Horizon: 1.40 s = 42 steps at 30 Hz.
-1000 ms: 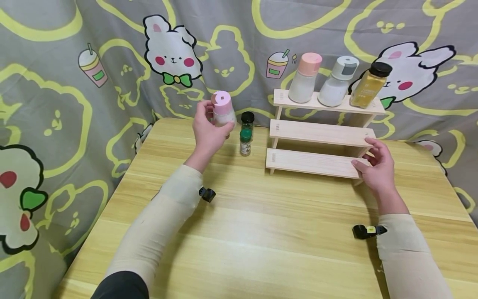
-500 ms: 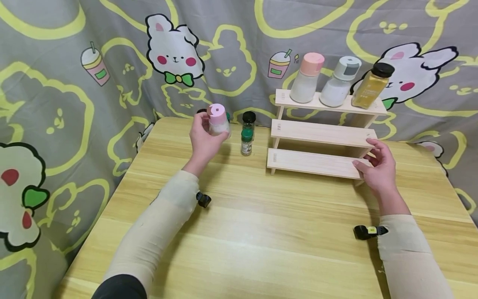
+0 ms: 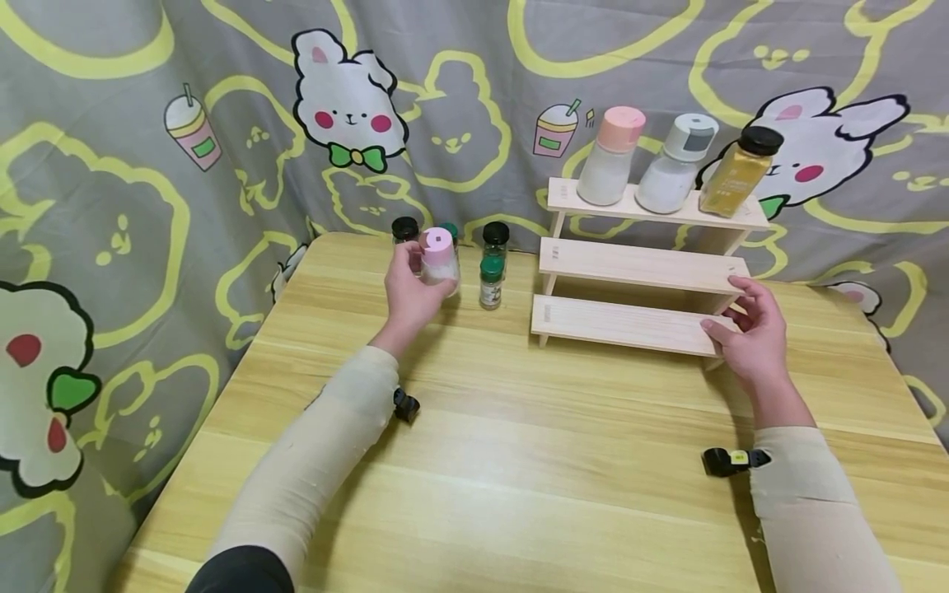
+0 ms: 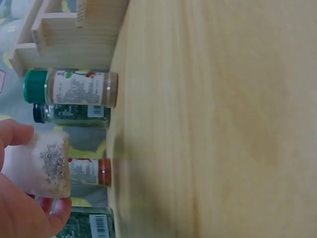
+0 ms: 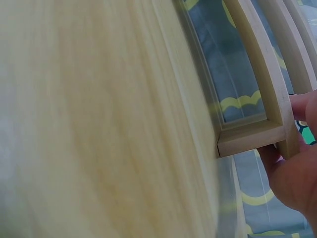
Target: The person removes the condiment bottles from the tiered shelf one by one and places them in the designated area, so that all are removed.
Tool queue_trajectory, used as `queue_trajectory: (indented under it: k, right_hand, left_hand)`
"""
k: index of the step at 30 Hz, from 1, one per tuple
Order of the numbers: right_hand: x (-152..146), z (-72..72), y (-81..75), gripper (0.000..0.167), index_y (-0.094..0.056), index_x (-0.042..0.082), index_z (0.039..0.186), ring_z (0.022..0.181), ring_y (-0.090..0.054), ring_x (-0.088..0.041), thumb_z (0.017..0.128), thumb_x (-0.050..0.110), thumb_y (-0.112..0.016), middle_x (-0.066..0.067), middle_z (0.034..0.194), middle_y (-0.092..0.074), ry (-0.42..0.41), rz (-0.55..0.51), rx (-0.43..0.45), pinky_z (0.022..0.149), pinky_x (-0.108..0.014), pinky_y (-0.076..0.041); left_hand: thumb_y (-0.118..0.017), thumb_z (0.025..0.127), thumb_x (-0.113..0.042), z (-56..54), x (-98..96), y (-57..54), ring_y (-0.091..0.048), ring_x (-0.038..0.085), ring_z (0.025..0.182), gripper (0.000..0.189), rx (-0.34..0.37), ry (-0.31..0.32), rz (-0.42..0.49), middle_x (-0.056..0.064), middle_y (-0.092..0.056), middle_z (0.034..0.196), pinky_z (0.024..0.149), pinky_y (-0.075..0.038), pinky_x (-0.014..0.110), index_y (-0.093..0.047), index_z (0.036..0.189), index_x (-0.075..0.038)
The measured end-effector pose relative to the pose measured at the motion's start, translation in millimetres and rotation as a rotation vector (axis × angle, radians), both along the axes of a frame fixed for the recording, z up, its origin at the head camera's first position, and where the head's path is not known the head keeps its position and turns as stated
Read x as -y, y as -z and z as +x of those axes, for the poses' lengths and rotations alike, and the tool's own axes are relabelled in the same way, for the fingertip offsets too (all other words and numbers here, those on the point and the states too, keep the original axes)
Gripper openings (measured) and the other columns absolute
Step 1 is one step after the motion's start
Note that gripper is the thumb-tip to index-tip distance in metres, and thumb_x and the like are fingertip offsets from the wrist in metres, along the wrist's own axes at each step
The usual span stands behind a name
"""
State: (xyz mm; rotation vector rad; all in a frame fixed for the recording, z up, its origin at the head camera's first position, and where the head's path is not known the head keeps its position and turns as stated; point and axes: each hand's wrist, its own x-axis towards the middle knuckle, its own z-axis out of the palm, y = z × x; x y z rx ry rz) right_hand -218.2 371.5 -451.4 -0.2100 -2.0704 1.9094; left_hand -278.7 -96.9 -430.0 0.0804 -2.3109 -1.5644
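My left hand (image 3: 415,292) grips a pink-capped seasoning jar (image 3: 441,262) with white contents. In the left wrist view the jar's base (image 4: 58,166) is apart from the tabletop, with some grains stuck near it. Behind it stand a black-capped jar (image 3: 404,231) and a green-capped jar (image 3: 449,233), both partly hidden. To its right are another green-capped jar (image 3: 491,284) and a black-capped jar (image 3: 495,239). My right hand (image 3: 756,333) holds the right end of a three-step wooden rack (image 3: 626,324), thumb on the lowest step and fingers by the middle one.
On the rack's top step stand a pink-capped bottle (image 3: 605,173), a grey-and-white-capped bottle (image 3: 666,177) and a black-capped jar of yellow contents (image 3: 734,183). A patterned curtain (image 3: 245,49) hangs right behind the wooden table (image 3: 504,461).
My left hand has come down with the pink-capped jar, first leftward, then slightly back right. The jars behind it have come into view. My right hand stays on the rack.
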Motion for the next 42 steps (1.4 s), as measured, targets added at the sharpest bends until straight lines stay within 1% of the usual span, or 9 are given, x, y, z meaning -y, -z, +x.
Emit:
queue_trajectory:
  k: [3,8,10,15,19,23,29,36,42]
  right_hand:
    - [0.5,0.3,-0.3,0.080,-0.058,0.021,0.137,0.100,-0.054,-0.017,0.076,-0.030,-0.064,-0.004,0.122,-0.051,-0.004,-0.010,-0.007,0.068,-0.013,-0.050]
    - [1.2,0.6,-0.9,0.080,-0.058,0.021,0.137,0.101,-0.055,-0.018,0.076,-0.029,-0.064,-0.004,0.122,-0.051,0.002,0.007,-0.001,0.067,-0.014,-0.050]
    - [1.3,0.0,-0.5,0.080,-0.057,0.022,0.138,0.101,-0.054,-0.018,0.077,-0.028,-0.065,-0.005,0.123,-0.051,0.013,0.040,0.008,0.068,-0.013,-0.050]
    - [2.2,-0.6,0.2,0.080,-0.056,0.021,0.140,0.101,-0.054,-0.018,0.077,-0.029,-0.064,-0.007,0.124,-0.051,0.029,0.077,0.011,0.069,-0.013,-0.049]
    - [2.2,0.6,0.0,0.079,-0.058,0.020,0.138,0.100,-0.055,-0.018,0.076,-0.030,-0.064,-0.004,0.121,-0.052,0.014,0.025,-0.009,0.069,-0.013,-0.050]
    - [2.1,1.9,-0.7,0.079,-0.058,0.021,0.137,0.099,-0.055,-0.017,0.076,-0.029,-0.064,-0.004,0.120,-0.051,0.003,0.001,-0.013,0.066,-0.013,-0.050]
    - [2.2,1.6,-1.5,0.079,-0.058,0.022,0.138,0.099,-0.054,-0.017,0.077,-0.028,-0.065,-0.002,0.120,-0.051,0.004,0.008,-0.001,0.062,-0.014,-0.050]
    - [0.0,0.2,0.1,0.079,-0.056,0.024,0.139,0.100,-0.053,-0.016,0.078,-0.026,-0.065,-0.007,0.125,-0.049,0.015,0.055,0.020,0.063,-0.014,-0.049]
    - [-0.2,-1.1,1.5,0.079,-0.056,0.022,0.139,0.100,-0.053,-0.018,0.078,-0.027,-0.065,-0.008,0.125,-0.050,0.019,0.058,0.014,0.064,-0.014,-0.050]
  left_hand:
    - [-0.086,0.071,-0.002,-0.3,0.0,3.8,-0.052,0.023,0.109,0.066,0.016,-0.002,0.002,0.007,-0.056,0.117,0.095,-0.046,0.036,-0.049,0.125,-0.009]
    - [-0.087,0.071,-0.002,-1.2,1.3,11.1,-0.053,0.023,0.110,0.067,0.038,-0.001,0.000,0.008,-0.057,0.118,0.095,-0.046,0.035,-0.049,0.125,-0.008]
    - [-0.087,0.071,-0.002,-1.7,2.1,13.5,-0.053,0.024,0.110,0.066,0.042,0.001,-0.004,0.008,-0.057,0.118,0.095,-0.046,0.035,-0.049,0.125,-0.008]
    - [-0.087,0.072,-0.002,-3.7,2.6,18.0,-0.053,0.025,0.111,0.066,0.050,0.009,-0.008,0.009,-0.057,0.119,0.096,-0.046,0.037,-0.049,0.125,-0.008]
    - [-0.087,0.072,-0.001,-5.0,2.5,22.4,-0.053,0.026,0.113,0.067,0.061,0.020,-0.006,0.010,-0.056,0.121,0.098,-0.045,0.039,-0.048,0.127,-0.008]
    - [-0.086,0.073,-0.001,-6.4,2.9,27.4,-0.053,0.026,0.113,0.067,0.061,0.031,-0.004,0.010,-0.056,0.122,0.098,-0.045,0.040,-0.048,0.127,-0.008]
    - [-0.087,0.072,-0.001,-8.9,3.3,34.4,-0.053,0.027,0.112,0.067,0.060,0.029,-0.011,0.011,-0.056,0.122,0.098,-0.044,0.040,-0.048,0.127,-0.007]
    - [-0.086,0.073,-0.001,-10.4,2.9,37.9,-0.053,0.027,0.112,0.068,0.065,0.033,-0.019,0.011,-0.056,0.123,0.098,-0.045,0.041,-0.048,0.128,-0.008]
    - [-0.086,0.073,0.000,-10.5,2.5,37.6,-0.053,0.027,0.113,0.068,0.072,0.030,-0.011,0.011,-0.055,0.124,0.099,-0.044,0.041,-0.047,0.128,-0.008]
